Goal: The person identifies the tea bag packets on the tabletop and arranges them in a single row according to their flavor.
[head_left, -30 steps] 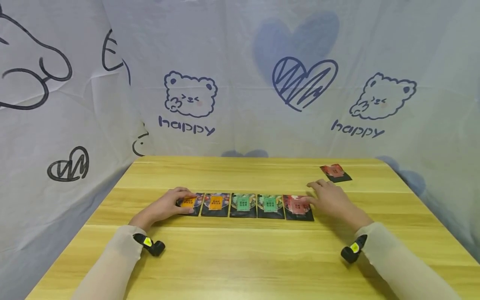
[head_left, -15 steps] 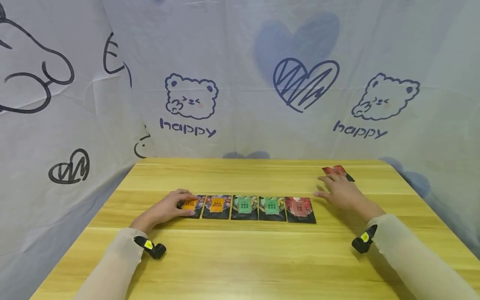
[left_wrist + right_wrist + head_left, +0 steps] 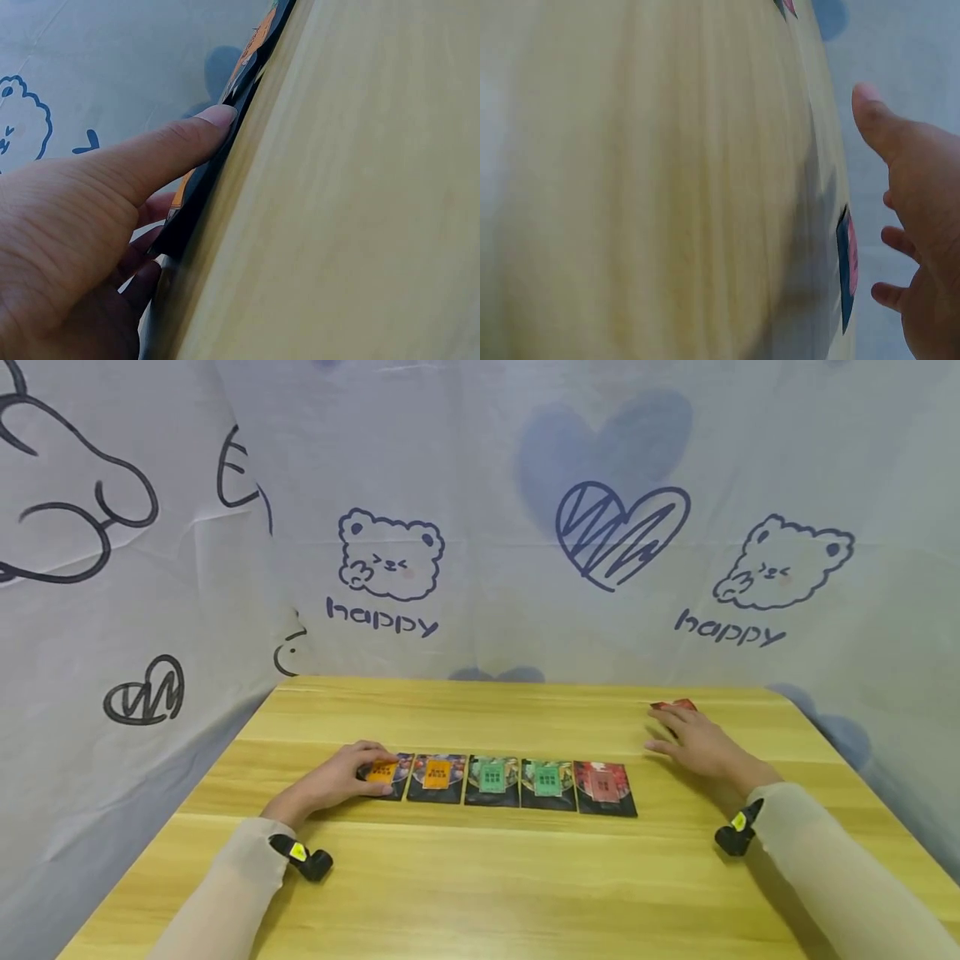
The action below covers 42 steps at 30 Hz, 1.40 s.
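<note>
Five cards lie in a row on the wooden table (image 3: pixel 480 877): two orange cards (image 3: pixel 437 775), two green cards (image 3: pixel 491 777) and a red card (image 3: pixel 603 785). My left hand (image 3: pixel 337 777) rests flat on the leftmost orange card (image 3: pixel 381 769), its thumb (image 3: pixel 180 146) pressing the card's edge (image 3: pixel 225 169). My right hand (image 3: pixel 693 739) hovers open at the far right, fingers spread over a lone red card (image 3: pixel 671 705) that is mostly hidden under them. In the right wrist view that red card (image 3: pixel 847 266) lies just beside my fingers (image 3: pixel 896 240).
White cloth printed with bears, hearts and "happy" (image 3: pixel 382 618) hangs close behind and to the left of the table. The table's right edge (image 3: pixel 862 777) runs near my right forearm. Black wrist cameras (image 3: pixel 303 858) sit on both sleeves.
My right hand has left the red card at the row's end and moved back and right to the lone red card, now covering most of it. The left hand has not moved.
</note>
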Each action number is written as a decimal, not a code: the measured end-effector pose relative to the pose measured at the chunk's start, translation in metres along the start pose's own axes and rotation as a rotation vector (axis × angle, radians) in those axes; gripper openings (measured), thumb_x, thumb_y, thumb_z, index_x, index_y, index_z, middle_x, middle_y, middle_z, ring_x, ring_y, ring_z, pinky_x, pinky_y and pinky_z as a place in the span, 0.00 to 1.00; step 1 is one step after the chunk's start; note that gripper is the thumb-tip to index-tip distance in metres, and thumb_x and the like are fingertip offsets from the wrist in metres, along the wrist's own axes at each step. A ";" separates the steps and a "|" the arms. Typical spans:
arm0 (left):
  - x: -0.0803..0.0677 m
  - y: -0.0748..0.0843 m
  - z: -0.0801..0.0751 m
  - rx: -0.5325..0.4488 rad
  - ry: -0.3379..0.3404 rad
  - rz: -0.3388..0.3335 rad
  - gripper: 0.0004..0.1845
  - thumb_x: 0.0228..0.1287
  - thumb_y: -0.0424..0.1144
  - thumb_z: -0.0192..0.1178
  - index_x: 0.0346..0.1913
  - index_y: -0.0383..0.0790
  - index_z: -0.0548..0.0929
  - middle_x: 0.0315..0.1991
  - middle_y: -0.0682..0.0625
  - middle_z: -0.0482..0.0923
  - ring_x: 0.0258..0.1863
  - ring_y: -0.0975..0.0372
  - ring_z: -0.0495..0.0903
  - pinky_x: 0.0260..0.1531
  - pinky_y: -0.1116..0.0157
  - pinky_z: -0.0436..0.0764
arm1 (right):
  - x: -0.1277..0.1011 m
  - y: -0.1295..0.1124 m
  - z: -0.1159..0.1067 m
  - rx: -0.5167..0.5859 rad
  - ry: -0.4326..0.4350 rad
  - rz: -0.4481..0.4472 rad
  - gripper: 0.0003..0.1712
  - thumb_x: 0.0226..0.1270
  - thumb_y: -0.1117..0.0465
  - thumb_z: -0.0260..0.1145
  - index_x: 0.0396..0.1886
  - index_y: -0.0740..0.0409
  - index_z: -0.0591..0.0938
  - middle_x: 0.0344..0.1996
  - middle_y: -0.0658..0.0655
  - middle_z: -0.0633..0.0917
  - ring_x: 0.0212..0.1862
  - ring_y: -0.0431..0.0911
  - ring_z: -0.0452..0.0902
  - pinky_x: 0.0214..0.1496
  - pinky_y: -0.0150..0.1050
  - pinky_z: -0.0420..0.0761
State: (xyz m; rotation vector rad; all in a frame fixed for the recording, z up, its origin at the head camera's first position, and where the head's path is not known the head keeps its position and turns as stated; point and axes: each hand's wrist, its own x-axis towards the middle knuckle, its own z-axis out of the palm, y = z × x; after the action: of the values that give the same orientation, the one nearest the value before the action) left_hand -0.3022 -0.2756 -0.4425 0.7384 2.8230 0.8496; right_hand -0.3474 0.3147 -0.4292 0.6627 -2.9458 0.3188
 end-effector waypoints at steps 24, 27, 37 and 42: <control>-0.001 0.002 -0.001 0.015 0.007 -0.012 0.31 0.62 0.54 0.65 0.65 0.43 0.77 0.66 0.39 0.65 0.66 0.40 0.60 0.62 0.39 0.62 | 0.016 0.043 -0.004 0.159 -0.024 0.085 0.41 0.73 0.41 0.56 0.73 0.66 0.64 0.68 0.74 0.64 0.68 0.72 0.55 0.67 0.66 0.54; -0.003 0.001 -0.001 0.016 0.009 -0.011 0.31 0.63 0.54 0.65 0.65 0.43 0.77 0.66 0.38 0.65 0.66 0.40 0.60 0.61 0.39 0.62 | 0.017 0.045 -0.003 0.185 -0.035 0.092 0.39 0.74 0.43 0.56 0.72 0.66 0.65 0.67 0.74 0.64 0.67 0.72 0.56 0.67 0.66 0.54; -0.002 0.002 0.001 0.011 0.008 -0.012 0.30 0.62 0.54 0.66 0.63 0.43 0.78 0.65 0.39 0.67 0.64 0.41 0.63 0.62 0.40 0.62 | 0.010 0.053 0.003 0.226 -0.020 0.046 0.33 0.75 0.51 0.57 0.71 0.66 0.67 0.65 0.73 0.67 0.66 0.72 0.58 0.65 0.68 0.56; -0.002 0.001 0.001 0.004 0.012 -0.021 0.29 0.62 0.54 0.67 0.63 0.45 0.79 0.64 0.40 0.67 0.64 0.42 0.64 0.62 0.40 0.62 | 0.012 0.054 0.004 0.176 -0.038 0.046 0.29 0.78 0.53 0.53 0.71 0.62 0.68 0.67 0.73 0.66 0.66 0.73 0.57 0.64 0.69 0.56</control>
State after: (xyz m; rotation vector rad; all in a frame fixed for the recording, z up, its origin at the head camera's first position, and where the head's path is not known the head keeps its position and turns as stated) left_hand -0.2995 -0.2755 -0.4432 0.7057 2.8382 0.8490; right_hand -0.3818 0.3566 -0.4413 0.6271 -2.9969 0.5812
